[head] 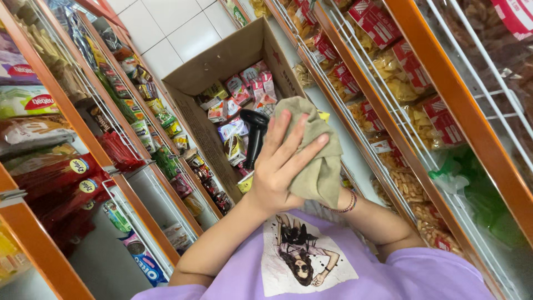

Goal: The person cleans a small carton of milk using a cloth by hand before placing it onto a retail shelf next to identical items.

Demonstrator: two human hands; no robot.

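Observation:
An olive-green cloth (317, 161) is held in front of my chest, above my purple printed shirt (388, 278). My left hand (280, 169) lies flat against the cloth's near side with its fingers spread upward. My right hand is almost wholly hidden under the draped cloth and carries it from beneath. Only its wrist (340, 200), with a thin beaded bracelet, shows. The cloth sits pressed between the two hands.
An open cardboard box (191, 119) stands on the white tiled floor (166, 30) in the aisle. It holds several snack packets and a black handheld scanner (254, 133). Orange-framed wire shelves (355, 83) full of bagged snacks line both sides.

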